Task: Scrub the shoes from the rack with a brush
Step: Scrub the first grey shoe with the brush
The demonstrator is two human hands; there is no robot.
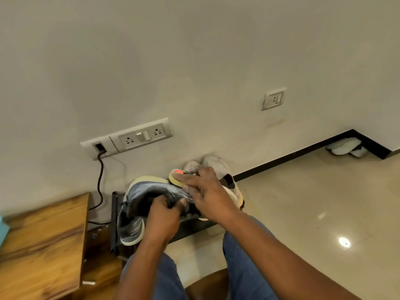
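Observation:
A grey sneaker (147, 189) with a pale yellow sole lies on its side above the low black shoe rack (114, 217). My left hand (163, 217) grips it at the opening, fingers curled inside. My right hand (207, 191) holds a pale yellow brush (175, 178) with a red mark on top, pressed against the shoe's upper near the toe. A second matching grey sneaker (132, 231) rests on the rack below. Light-coloured shoes (213, 164) stand behind my right hand by the wall.
A wooden table (43, 239) stands at the left. A black cable (100, 182) hangs from a wall socket panel (127, 138) to the floor. White footwear (344, 147) lies in the far right corner. Glossy beige floor (303, 202) stretches to the right. My knees in blue jeans are below.

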